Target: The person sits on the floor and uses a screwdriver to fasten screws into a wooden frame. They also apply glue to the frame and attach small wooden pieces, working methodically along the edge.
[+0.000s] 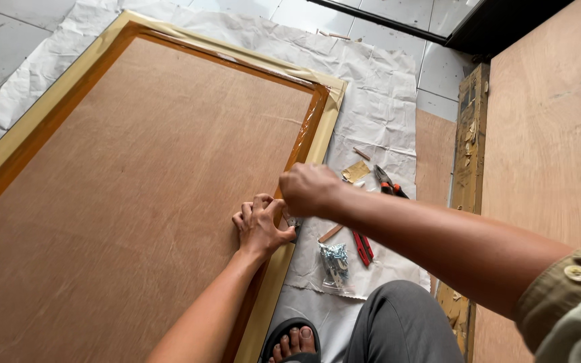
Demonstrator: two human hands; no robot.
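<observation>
- The left hand (261, 225) lies fingers curled on the right rail of the large gold-painted wooden frame (329, 111), pressing at the seam where the rail meets the brown plywood backing panel (136, 181).
- The right hand (309, 189) is closed into a fist just above the left, over the same rail — what it grips is hidden, so I cannot tell.
- A small metal piece (293, 222) shows between the two hands, touching the frame edge.
- The frame lies flat on crumpled white paper sheeting (378, 87) spread over the tiled floor.
- Beside the rail on the paper: a clear bag of small metal fasteners (335, 261), red-handled pliers (362, 245), a second orange-and-black-handled tool (390, 185) — and a tan scrap (355, 171).
</observation>
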